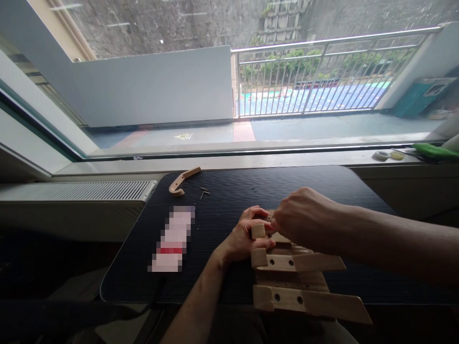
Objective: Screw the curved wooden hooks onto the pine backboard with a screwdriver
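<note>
A wooden hook rack (308,281) lies near the front of the black table, partly over its edge. Several curved wooden hooks, such as the front hook (317,303), sit across its board, and dark screw heads show in them. My left hand (246,234) grips the far end of the rack, fingers wrapped around the farthest hook. My right hand (301,210) is closed just above that same end. Whatever it pinches is hidden behind its fingers. Back left, a loose wooden hook (178,183) rests beside a few small screws (204,193).
The black table (215,191) stands against a window sill (251,157). A pixelated pink and white item (174,239) lies on its left side. A radiator (107,191) is on the left. Tape rolls (380,155) and a green item (435,152) sit on the sill.
</note>
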Demonstrator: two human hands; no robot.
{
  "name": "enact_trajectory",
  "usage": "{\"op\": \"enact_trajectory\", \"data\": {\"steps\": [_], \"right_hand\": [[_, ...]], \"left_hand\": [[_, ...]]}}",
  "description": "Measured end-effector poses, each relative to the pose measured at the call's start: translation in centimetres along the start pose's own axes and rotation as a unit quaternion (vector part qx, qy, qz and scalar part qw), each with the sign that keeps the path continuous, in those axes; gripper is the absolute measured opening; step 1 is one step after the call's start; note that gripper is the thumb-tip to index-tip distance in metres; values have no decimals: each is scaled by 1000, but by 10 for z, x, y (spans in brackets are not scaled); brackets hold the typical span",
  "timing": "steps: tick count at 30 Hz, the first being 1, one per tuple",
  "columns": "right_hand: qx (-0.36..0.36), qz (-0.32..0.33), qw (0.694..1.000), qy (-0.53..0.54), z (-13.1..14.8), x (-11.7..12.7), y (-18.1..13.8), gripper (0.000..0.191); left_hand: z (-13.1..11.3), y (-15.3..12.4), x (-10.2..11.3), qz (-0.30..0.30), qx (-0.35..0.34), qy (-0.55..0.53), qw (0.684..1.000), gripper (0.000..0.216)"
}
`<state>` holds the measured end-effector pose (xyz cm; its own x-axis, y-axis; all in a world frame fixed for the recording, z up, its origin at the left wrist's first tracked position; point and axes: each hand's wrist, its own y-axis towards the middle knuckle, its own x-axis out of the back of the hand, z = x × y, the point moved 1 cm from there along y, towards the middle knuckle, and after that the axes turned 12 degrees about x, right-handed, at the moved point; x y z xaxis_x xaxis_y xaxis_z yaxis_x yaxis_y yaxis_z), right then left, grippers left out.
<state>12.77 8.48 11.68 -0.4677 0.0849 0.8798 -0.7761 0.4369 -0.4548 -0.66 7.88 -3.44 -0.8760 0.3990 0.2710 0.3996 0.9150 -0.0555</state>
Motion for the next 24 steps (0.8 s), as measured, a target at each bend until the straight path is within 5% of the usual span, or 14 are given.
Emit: {"op": "enact_trajectory", "data": {"steps": [10,14,16,20,24], "right_hand": [[26,-6,999,35,2,3,4,10],[-22,2,996,81,-13,-1,-17,20],[-73,-56,989,119,-24,-8,-40,32],[-133,-189,929,287,-34,-55,-81,38],[-225,-316,830,401,-30,-122,-90,40]], "left_hand": [[2,0,-1,-3,0,3,1000,17],[4,1,-1,-3,-3,10,1000,27],[4,3,0,0,-6,18,1000,32],[0,3,4,6,2,42,999,61],[-6,-1,11,-8,19,76,997,74]]}}
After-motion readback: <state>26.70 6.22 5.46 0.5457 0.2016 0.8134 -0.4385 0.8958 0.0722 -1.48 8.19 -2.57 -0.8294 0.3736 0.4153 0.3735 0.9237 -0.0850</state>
